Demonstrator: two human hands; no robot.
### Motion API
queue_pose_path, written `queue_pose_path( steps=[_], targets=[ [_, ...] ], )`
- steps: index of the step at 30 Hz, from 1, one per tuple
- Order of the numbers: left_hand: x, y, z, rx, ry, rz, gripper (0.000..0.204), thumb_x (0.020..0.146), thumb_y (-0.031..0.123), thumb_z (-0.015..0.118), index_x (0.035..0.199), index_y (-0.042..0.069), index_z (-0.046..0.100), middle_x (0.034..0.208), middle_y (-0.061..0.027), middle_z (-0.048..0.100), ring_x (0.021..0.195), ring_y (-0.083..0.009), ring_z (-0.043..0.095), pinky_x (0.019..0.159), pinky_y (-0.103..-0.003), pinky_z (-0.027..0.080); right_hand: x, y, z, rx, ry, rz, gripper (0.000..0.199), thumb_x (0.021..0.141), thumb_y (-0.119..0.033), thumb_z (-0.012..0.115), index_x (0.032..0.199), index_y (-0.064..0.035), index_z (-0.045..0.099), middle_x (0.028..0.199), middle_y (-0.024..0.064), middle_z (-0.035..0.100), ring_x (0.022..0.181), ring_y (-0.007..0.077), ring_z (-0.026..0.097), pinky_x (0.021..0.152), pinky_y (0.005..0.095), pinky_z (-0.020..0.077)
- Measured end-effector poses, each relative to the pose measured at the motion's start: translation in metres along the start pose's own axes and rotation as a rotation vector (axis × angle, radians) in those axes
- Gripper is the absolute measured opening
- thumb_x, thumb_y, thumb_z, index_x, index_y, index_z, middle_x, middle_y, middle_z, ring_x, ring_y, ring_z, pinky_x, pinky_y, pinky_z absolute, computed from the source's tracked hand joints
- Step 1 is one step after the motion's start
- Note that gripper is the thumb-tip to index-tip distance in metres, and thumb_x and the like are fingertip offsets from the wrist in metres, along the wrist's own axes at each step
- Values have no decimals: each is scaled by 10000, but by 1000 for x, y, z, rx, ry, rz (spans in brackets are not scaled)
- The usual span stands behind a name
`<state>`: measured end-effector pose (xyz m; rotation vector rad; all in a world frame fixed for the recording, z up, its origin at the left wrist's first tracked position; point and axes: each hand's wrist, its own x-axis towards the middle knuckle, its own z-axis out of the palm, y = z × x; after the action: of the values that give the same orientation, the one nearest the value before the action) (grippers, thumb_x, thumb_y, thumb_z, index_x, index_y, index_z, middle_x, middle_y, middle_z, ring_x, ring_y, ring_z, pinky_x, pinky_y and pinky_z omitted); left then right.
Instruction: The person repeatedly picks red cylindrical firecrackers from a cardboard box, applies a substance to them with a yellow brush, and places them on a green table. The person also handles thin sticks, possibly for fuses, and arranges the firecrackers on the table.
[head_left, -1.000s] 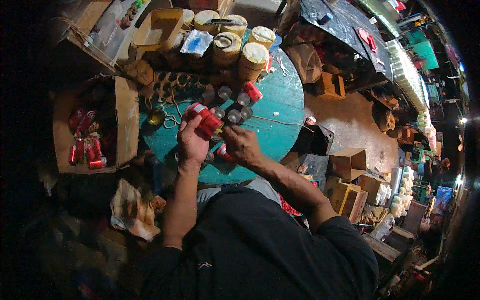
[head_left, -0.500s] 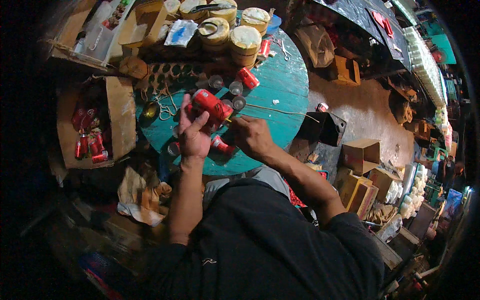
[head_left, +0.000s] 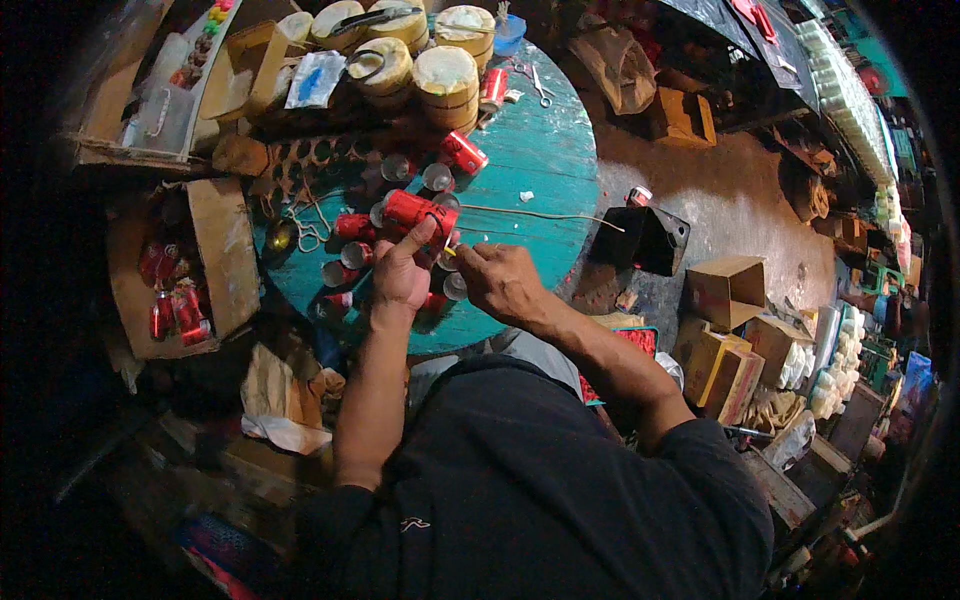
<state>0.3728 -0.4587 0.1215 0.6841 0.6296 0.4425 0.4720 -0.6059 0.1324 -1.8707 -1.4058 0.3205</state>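
My left hand point(head_left: 402, 272) is closed around a red can point(head_left: 408, 207), its thumb along the near side. The can lies nearly sideways above the turquoise round table point(head_left: 550, 150). Close to the can's right end, my right hand point(head_left: 505, 280) pinches a thin yellow-tipped thing point(head_left: 450, 252), whose kind I cannot make out. Its tip is at or near the can; contact is unclear. More red cans point(head_left: 355, 226) and several clear cups point(head_left: 438, 177) crowd the table beneath and around my left hand. Another red can point(head_left: 464, 152) lies farther back.
Yellowish banded cylinders point(head_left: 447, 85) stand at the table's far side, near scissors point(head_left: 540, 85). A long thin stick point(head_left: 540, 212) reaches past the right edge. At left, a cardboard box point(head_left: 232, 240) holds red cans. A black container point(head_left: 650, 240) stands on the floor at right.
The red can has turned closer to level, and my left thumb now presses along it. My right hand stays near its end. The whole view has shifted, moving the table leftward in the picture.
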Motion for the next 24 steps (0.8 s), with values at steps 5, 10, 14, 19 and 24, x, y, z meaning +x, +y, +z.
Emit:
queue_pose_path(
  steps=[5, 10, 14, 19, 24],
  targets=[
    [36, -17, 15, -40, 165, -108, 179, 889, 109, 687, 1028, 21, 616, 964, -105, 663, 901, -254, 683, 865, -430, 577, -40, 43, -18, 73, -93, 118, 236, 887, -158, 605, 1091, -42, 631, 775, 192, 637, 636, 350, 617, 562, 448, 467],
    [79, -53, 32, 852, 6, 113, 521, 787, 120, 714, 1220, -9, 454, 1110, -170, 613, 997, -294, 651, 853, -436, 536, -93, 79, -42, 376, 210, 716, 307, 976, -249, 593, 866, 29, 663, 572, 68, 501, 553, 113, 423, 517, 311, 381],
    [105, -103, 63, 1905, -154, 240, 586, 758, 119, 712, 1253, 26, 412, 1084, -192, 613, 1020, -348, 632, 839, -453, 509, -123, 115, -54, 510, 262, 923, 315, 979, -265, 600, 896, 28, 680, 586, -6, 503, 545, 70, 438, 504, 271, 371],
    [138, -142, 50, 2250, -141, 238, 461, 839, 167, 645, 1243, 30, 471, 1071, -166, 632, 1020, -341, 627, 871, -484, 470, -115, 114, -62, 694, 282, 924, 298, 980, -276, 603, 954, 5, 697, 627, -29, 529, 543, 55, 456, 491, 243, 370],
    [126, -131, 39, 2425, -183, 452, 320, 879, 169, 578, 1165, 29, 547, 1048, -172, 611, 952, -322, 600, 819, -502, 438, -106, 125, -62, 523, 265, 871, 301, 987, -276, 592, 1001, 5, 700, 637, -16, 542, 543, 64, 487, 490, 247, 395]
  ],
)
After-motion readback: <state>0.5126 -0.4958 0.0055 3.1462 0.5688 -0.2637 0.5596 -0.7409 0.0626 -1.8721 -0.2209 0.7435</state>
